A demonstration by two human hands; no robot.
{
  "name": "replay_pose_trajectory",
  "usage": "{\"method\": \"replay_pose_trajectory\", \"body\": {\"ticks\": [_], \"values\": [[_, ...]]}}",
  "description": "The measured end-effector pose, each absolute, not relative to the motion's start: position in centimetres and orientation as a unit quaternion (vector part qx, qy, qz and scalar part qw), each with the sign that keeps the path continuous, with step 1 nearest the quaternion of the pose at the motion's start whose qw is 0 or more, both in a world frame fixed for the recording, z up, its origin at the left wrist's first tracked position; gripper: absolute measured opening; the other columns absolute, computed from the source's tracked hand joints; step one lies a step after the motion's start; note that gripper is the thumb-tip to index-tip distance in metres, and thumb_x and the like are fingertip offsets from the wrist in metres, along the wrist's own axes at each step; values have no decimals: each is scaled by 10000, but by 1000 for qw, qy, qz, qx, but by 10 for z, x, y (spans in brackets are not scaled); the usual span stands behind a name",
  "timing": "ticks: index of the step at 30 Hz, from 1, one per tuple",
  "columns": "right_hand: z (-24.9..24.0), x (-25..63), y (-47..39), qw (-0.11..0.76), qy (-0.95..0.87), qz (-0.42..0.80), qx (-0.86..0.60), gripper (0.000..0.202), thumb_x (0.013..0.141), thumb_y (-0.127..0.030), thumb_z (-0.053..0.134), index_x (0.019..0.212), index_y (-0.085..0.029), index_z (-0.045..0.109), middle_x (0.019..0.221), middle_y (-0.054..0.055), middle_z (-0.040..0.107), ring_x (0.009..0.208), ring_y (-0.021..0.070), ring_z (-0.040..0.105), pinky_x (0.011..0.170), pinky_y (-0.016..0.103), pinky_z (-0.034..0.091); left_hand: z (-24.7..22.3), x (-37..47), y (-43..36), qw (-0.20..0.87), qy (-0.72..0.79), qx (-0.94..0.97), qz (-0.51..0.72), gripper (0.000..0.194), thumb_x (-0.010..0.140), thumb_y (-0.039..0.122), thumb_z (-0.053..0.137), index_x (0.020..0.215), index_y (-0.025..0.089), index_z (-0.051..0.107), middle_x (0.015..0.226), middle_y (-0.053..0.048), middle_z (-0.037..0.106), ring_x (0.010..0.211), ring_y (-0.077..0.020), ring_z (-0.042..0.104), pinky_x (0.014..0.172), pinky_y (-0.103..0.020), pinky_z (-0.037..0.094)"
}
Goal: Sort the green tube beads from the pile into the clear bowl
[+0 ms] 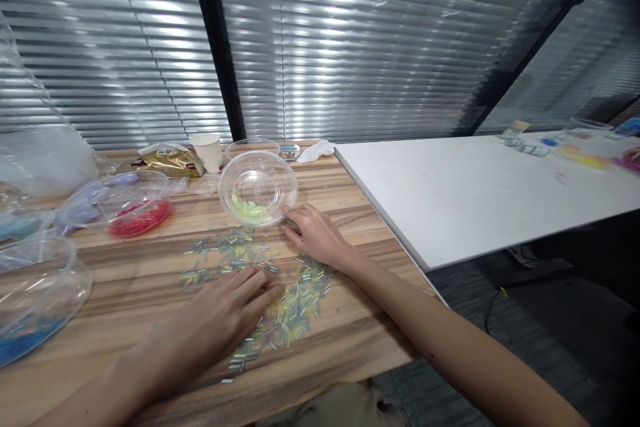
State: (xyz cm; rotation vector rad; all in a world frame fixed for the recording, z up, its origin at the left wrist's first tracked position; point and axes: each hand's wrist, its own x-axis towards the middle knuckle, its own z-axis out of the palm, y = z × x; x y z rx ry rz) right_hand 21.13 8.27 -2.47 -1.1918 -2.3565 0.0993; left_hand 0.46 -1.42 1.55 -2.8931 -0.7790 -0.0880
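one table (360, 343), blinds (350, 40); left hand (227, 310) curled over beads (295, 312), right (315, 235) at bowl (257, 180), grips unclear

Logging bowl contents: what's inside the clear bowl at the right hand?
Inside the clear bowl: loose yellow-green pieces, gathered at lower left as pictured. Hidden: whatever lies beneath the top pieces, and a small lower-right part covered by the right hand.

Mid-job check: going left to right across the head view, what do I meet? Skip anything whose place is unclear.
Clear tub holding blue pieces → red pieces → white paper cup → clear bowl with yellow-green pieces → crumpled white tissue → white tabletop.
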Motion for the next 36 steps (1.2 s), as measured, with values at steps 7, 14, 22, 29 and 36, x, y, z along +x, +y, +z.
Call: {"method": "replay_pose_trajectory", "body": {"ticks": [7,14,22,29,36], "values": [[-22,212,81,243,-864,47,-439,393,907,-243,482,1287,-142,490,1104,115,626,1055,216,532,872,336,429,11,4,-13,58,-258,-964,-24,511,797,-11,268,1233,147,484,1155,-99,576,1056,-248,546,856,-400,507],[-23,210,81,229,-862,37,-451,373,937,-248,418,1288,-150,496,1068,108,632,1030,208,542,860,320,426,18,8,-14,49,-254,-966,-21,489,819,2,239,1212,127,502,1143,-113,585,1042,-262,556,829,-419,513],[-24,211,81,235,-862,41,-447,381,927,-259,446,1289,-148,493,1081,117,621,1031,212,537,860,333,426,13,5,-12,46,-252,-966,-33,508,820,-2,232,1247,119,478,1164,-124,571,1049,-272,550,843,-447,506],[-23,211,80,233,-863,40,-446,368,928,-257,447,1279,-156,499,1060,113,627,1022,212,537,842,336,429,14,4,-13,52,-257,-965,-12,516,814,-11,259,1276,130,441,1205,-114,554,1081,-269,540,869,-433,503],[-21,211,79,228,-865,43,-446,369,923,-255,455,1272,-149,508,1029,110,627,990,213,547,815,324,438,13,4,-13,57,-252,-966,4,525,805,-21,269,1286,126,421,1226,-118,541,1096,-277,527,874,-443,498]]}}
